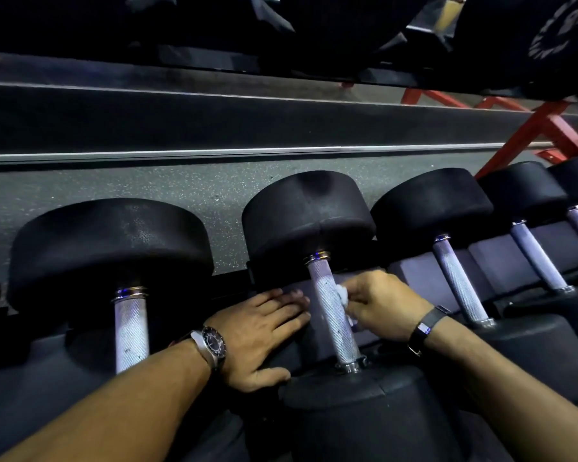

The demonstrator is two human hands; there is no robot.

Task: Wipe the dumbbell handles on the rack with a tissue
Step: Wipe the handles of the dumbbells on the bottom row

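From the head camera, a row of black dumbbells lies on a rack (501, 258) across the lower half of the frame, their knurled metal handles pointing toward the viewer. The middle dumbbell (307, 211) sits at the centre, and its handle (332, 311) runs down toward the lower centre. The right hand (381, 301), with a dark band (426, 328) on the wrist, has its fingers curled round a small white tissue (344, 296) and presses it against the right side of that handle. The left hand (264, 331), wearing a wristwatch (212, 343), lies flat with straight fingers on the rack pad just left of the same handle, fingertips close beside it. Another dumbbell (111, 241) lies at the left, with more at the upper right. Red frame bars (531, 128) show at the upper right.
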